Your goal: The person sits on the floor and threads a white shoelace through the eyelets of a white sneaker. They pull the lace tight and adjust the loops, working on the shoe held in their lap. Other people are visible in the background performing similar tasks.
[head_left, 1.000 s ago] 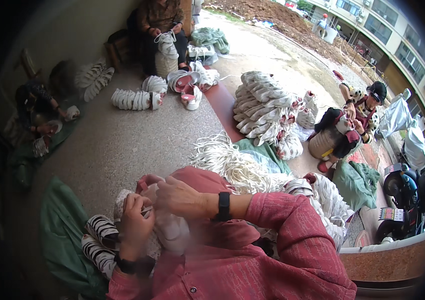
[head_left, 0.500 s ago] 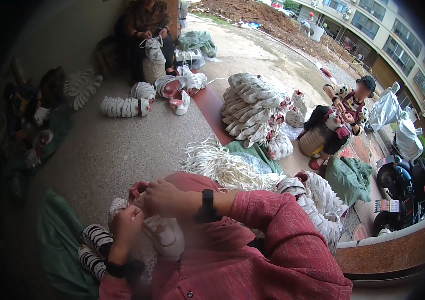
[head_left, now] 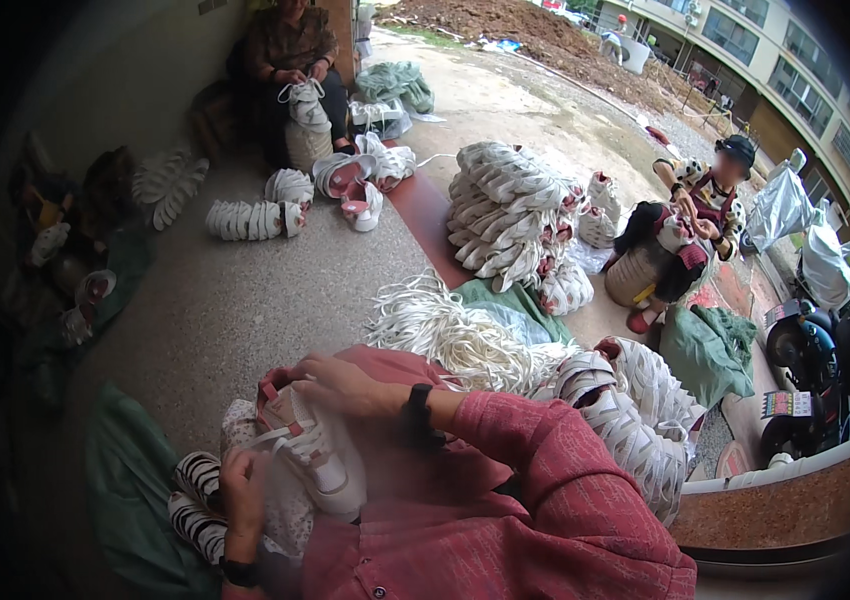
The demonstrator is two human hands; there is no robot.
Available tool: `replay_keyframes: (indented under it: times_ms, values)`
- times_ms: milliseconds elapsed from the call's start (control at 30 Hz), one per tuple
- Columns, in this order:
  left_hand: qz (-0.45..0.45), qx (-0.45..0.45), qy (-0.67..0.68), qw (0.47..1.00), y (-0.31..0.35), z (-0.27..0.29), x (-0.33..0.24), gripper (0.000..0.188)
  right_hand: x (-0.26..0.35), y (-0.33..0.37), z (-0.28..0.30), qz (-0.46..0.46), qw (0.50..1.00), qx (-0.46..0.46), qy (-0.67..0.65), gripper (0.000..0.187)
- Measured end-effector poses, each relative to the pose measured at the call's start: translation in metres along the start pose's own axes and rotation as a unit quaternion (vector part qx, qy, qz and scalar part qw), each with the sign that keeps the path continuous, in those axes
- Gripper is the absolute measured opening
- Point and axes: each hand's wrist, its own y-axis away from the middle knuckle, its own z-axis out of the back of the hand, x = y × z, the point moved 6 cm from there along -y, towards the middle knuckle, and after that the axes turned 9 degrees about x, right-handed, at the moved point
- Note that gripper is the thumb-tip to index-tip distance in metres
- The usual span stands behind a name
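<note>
A white sneaker point(head_left: 330, 465) with a pinkish-red lining rests tilted in front of me, its collar pointing away. A white shoelace point(head_left: 267, 437) runs from its upper toward my left hand point(head_left: 242, 490), which is closed in a pinch on the lace at the shoe's left side. My right hand point(head_left: 337, 385) lies over the collar and eyelet area, its fingers bent and blurred. Whether those fingers grip anything cannot be made out. Under the shoe, a pale patterned cloth point(head_left: 295, 520) partly shows.
Loose white laces point(head_left: 445, 335) lie heaped ahead. Stacked white shoe uppers point(head_left: 510, 210) stand beyond, and more uppers point(head_left: 635, 420) lie at right. Black-and-white striped shoes point(head_left: 195, 510) sit left, beside green sheeting point(head_left: 130, 490). Two people point(head_left: 295, 60) point(head_left: 710, 205) sit working farther off.
My hands were close together over the shoe; now they are apart. The left hand has moved down, drawing the lace out, and more of the shoe's upper shows.
</note>
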Motion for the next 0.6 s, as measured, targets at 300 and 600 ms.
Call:
replay_keyframes:
  times_ms: [300, 600]
  values:
    - [0.166, 0.169, 0.225, 0.945, -0.024, -0.055, 0.009, 0.048, 0.024, 0.007, 0.024, 0.089, 0.985, 0.145, 0.018, 0.031]
    - [0.14, 0.098, 0.5, 0.849, 0.008, 0.008, -0.045, 0.034, 0.033, 0.009, 0.03, -0.071, 0.976, 0.178, -0.104, 0.03]
